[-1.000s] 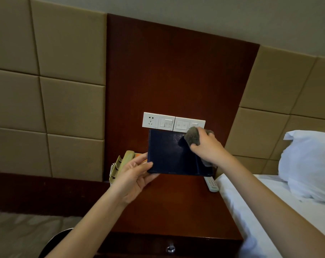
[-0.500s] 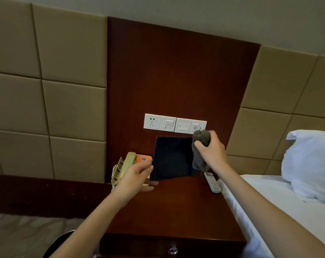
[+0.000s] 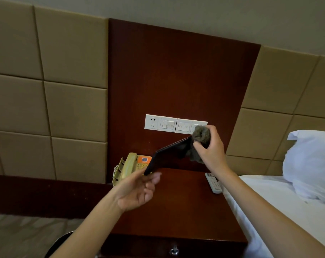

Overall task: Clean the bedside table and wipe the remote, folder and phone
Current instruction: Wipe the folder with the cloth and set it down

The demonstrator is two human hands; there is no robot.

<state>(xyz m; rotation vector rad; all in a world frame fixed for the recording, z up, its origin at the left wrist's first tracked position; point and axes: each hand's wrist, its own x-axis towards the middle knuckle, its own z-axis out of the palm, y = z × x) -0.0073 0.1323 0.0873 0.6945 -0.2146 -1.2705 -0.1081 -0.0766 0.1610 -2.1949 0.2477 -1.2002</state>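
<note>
The dark folder (image 3: pixel 170 152) hangs tilted above the bedside table (image 3: pixel 176 202), seen nearly edge-on, its low end on the left. My left hand (image 3: pixel 139 189) holds that low corner with its fingertips, palm up. My right hand (image 3: pixel 211 151) grips a grey cloth (image 3: pixel 200 135) pressed on the folder's upper right end. The beige phone (image 3: pixel 129 167) with an orange face sits at the table's back left. The white remote (image 3: pixel 213 182) lies at the table's right edge, beside the bed.
White socket and switch plates (image 3: pixel 175 124) sit on the wooden wall panel just behind the folder. A bed with a white sheet (image 3: pixel 269 202) and a pillow (image 3: pixel 312 164) borders the table on the right. A drawer knob (image 3: pixel 173 251) shows at the table front.
The folder went from upright and facing me to tilted nearly flat, edge-on. My left hand slid to its lower left corner and my right hand with the cloth stayed at the right end.
</note>
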